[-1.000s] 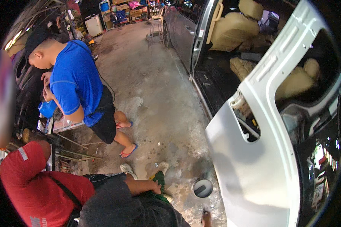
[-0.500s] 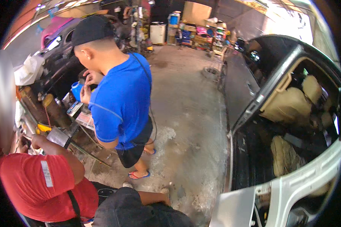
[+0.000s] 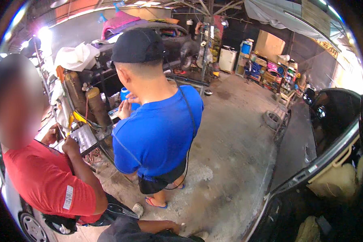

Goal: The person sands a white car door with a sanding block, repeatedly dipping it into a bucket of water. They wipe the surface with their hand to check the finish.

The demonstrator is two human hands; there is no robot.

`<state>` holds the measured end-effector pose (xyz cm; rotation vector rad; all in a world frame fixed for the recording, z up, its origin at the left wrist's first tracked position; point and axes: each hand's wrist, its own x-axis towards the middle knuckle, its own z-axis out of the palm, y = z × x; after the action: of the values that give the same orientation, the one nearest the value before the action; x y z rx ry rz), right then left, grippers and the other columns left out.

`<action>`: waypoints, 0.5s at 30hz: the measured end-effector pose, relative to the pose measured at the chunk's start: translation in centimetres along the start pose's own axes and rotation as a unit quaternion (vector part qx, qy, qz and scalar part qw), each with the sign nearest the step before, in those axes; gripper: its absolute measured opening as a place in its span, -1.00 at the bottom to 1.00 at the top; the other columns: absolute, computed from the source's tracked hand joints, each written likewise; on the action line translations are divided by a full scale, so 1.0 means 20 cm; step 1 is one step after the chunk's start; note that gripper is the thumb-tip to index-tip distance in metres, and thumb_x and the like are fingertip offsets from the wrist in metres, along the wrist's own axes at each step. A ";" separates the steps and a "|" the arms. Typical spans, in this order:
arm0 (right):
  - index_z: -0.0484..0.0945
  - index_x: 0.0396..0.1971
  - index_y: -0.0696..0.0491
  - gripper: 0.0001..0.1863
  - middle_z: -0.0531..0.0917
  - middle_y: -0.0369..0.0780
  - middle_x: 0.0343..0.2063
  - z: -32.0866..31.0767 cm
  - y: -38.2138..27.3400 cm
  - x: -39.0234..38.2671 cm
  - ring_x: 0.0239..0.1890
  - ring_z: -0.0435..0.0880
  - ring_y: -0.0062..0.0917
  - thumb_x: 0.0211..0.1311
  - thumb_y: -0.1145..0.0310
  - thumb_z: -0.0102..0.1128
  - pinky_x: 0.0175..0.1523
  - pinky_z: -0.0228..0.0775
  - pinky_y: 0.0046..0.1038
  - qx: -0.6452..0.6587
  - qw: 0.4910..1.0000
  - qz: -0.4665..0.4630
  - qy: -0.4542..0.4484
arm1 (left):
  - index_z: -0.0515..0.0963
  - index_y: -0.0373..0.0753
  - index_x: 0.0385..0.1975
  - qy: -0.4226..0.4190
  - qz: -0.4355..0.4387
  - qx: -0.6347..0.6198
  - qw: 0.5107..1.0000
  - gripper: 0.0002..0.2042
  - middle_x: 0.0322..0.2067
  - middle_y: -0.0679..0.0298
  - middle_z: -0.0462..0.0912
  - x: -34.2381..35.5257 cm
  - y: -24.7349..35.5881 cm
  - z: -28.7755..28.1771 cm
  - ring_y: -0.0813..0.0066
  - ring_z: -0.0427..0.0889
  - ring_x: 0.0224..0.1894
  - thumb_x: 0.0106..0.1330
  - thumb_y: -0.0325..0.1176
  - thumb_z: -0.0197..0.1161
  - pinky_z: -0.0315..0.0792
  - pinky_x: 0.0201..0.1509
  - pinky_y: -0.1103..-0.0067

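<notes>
At the bottom edge, my left hand reaches across from a dark sleeve, low over the concrete floor. Its fingers look curled, with a tiny pale thing at their tips, too small to name. My right hand is out of view. To my left stands a co-worker in a red shirt, both hands near a grey metal plate. Ahead, a second co-worker in a blue shirt faces away, hands raised close together beside a blue container.
Two gas cylinders stand beyond the plate. A dark car with a raised opening fills the right side. A tire lies near it. Crowded shelves and a white cabinet line the back. A car wheel shows lower left.
My view has swung up and to the left, so the scene sits further right. The red-shirted co-worker's hands show more fully. My left hand stays low near the bottom edge.
</notes>
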<state>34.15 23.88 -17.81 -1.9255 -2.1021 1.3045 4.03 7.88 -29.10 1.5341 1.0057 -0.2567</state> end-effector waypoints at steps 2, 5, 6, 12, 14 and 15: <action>0.52 0.07 0.18 -0.67 0.67 0.00 -0.13 -0.07 -0.03 0.15 -0.13 0.67 -0.19 0.38 0.37 0.19 0.00 0.49 -0.25 -0.011 1.000 -0.011 -0.014 | 0.68 -0.33 -0.12 0.050 -0.020 -0.043 0.998 -0.63 -0.22 0.00 0.68 -0.02 0.00 -0.07 0.08 0.61 -0.22 0.36 -0.11 0.23 0.47 -0.09 0.14; 0.52 0.07 0.18 -0.66 0.67 0.00 -0.13 -0.18 -0.09 0.36 -0.14 0.67 -0.20 0.37 0.38 0.19 0.00 0.49 -0.25 -0.013 0.999 -0.028 -0.030 | 0.68 -0.36 -0.09 0.138 -0.046 -0.055 0.988 -0.58 -0.21 -0.06 0.72 -0.05 -0.01 -0.20 0.02 0.68 -0.17 0.37 -0.07 0.21 0.50 -0.03 0.13; 0.51 0.07 0.18 -0.66 0.67 0.00 -0.13 -0.22 -0.12 0.44 -0.14 0.67 -0.20 0.37 0.38 0.19 0.00 0.49 -0.25 -0.013 0.999 -0.036 -0.036 | 0.68 -0.38 -0.07 0.166 -0.053 -0.020 0.985 -0.56 -0.20 -0.08 0.74 -0.04 -0.03 -0.25 0.00 0.70 -0.16 0.37 -0.06 0.20 0.51 -0.01 0.13; 0.51 0.08 0.18 -0.66 0.67 0.00 -0.12 -0.52 -0.09 0.80 -0.14 0.67 -0.20 0.37 0.38 0.19 -0.01 0.49 -0.25 0.003 0.998 -0.045 -0.035 | 0.52 -0.36 0.21 0.293 -0.272 -0.265 0.878 -0.28 0.09 -0.15 0.65 0.12 0.04 -0.58 -0.12 0.62 0.15 0.36 0.23 0.15 0.46 0.24 0.10; 0.51 0.08 0.19 -0.66 0.67 0.00 -0.12 -0.61 -0.06 0.90 -0.14 0.67 -0.20 0.37 0.38 0.20 -0.01 0.49 -0.25 0.009 0.999 -0.040 -0.035 | 0.44 -0.33 0.32 0.356 -0.307 -0.292 0.833 -0.20 0.19 -0.14 0.58 0.20 0.09 -0.68 -0.12 0.56 0.24 0.34 0.30 0.13 0.43 0.31 0.12; 0.51 0.08 0.19 -0.66 0.67 0.00 -0.12 -0.65 -0.02 0.95 -0.14 0.67 -0.20 0.37 0.38 0.20 -0.01 0.49 -0.25 0.015 0.999 -0.030 -0.029 | 0.39 -0.31 0.37 0.372 -0.317 -0.292 0.822 -0.16 0.24 -0.14 0.55 0.23 0.14 -0.77 -0.12 0.52 0.29 0.33 0.33 0.12 0.42 0.34 0.13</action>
<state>35.85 46.82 -18.59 -1.8203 -2.1349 1.3889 3.01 23.93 -26.41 0.6619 1.9984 0.2218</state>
